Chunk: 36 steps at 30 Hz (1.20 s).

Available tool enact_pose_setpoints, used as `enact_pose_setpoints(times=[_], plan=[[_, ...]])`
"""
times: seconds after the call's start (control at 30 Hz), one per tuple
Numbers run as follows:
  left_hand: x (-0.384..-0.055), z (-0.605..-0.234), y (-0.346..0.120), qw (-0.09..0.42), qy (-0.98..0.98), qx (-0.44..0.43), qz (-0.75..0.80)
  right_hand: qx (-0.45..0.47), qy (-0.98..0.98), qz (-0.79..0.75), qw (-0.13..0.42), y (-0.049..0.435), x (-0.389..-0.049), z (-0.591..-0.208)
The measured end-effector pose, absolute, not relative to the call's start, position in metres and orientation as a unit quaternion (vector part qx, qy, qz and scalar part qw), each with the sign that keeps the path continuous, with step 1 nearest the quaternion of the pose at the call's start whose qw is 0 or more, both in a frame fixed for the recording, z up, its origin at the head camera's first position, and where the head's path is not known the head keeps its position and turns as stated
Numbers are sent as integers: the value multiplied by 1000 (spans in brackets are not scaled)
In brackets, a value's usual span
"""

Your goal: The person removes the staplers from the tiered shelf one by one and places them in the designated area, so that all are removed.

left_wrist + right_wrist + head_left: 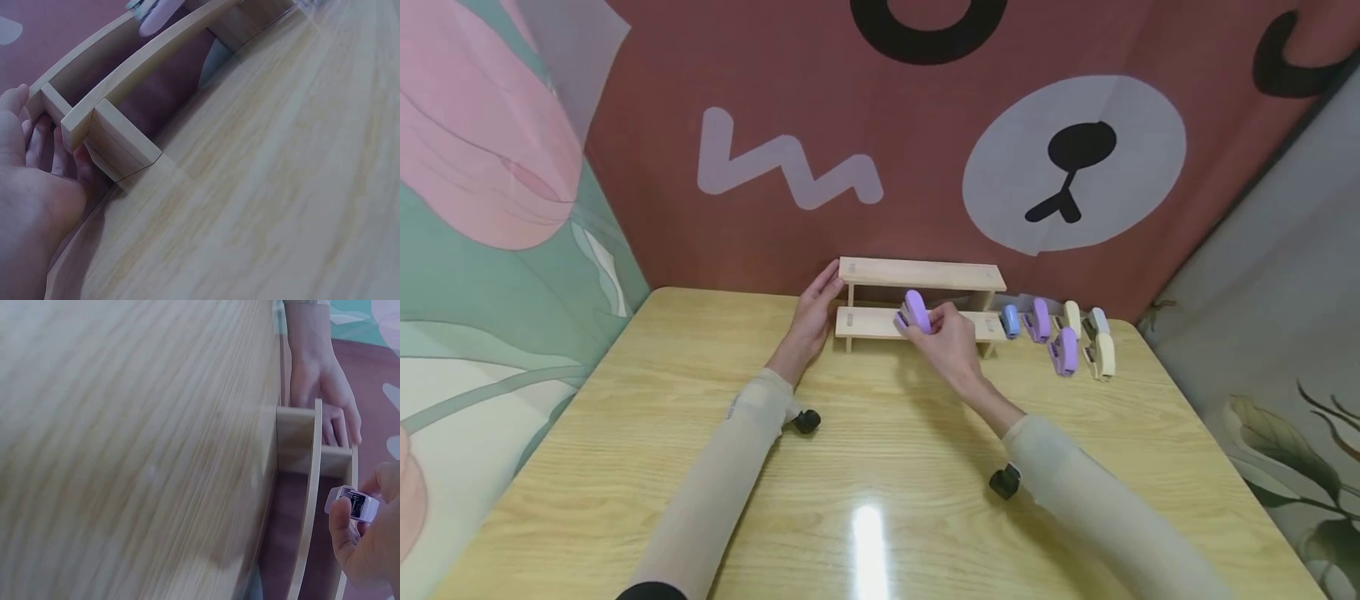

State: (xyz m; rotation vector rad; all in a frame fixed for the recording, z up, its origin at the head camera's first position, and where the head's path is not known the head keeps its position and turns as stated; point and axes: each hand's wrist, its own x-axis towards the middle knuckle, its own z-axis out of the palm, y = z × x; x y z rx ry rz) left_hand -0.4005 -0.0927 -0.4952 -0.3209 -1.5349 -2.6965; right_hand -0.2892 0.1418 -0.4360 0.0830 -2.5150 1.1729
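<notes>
My right hand (951, 346) pinches a purple stapler (914, 312) between thumb and fingers, with its rounded end pointing up. It is at the middle of the lower board of a two-step wooden rack (917, 273); whether it touches the board I cannot tell. In the right wrist view the stapler (353, 504) shows one end between the fingertips. My left hand (812, 321) rests against the rack's left end. From the left wrist, the hand (44, 187) has its thumb near the upper board, its other fingers extending along the end, partly hidden behind it.
Right of the rack stand several more staplers: a small blue one (1011, 321), purple ones (1063, 351), cream ones (1103, 357) and a grey-blue one (1098, 322). A printed curtain (775, 233) hangs just behind the wooden table (820, 500).
</notes>
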Motion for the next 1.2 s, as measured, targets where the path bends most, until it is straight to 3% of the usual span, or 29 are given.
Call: enact_pose_setpoints(times=[0.53, 0.97, 1.2], plan=[[-393, -507, -103, 9, -491, -111, -864, -8, -894, 401, 200, 216, -260, -432], [-397, -499, -97, 7, -486, -118, -866, -80, -893, 362, 255, 286, -255, -446], [-398, -497, -94, 2, -491, -120, -863, -91, -897, 351, 252, 308, -257, -453]])
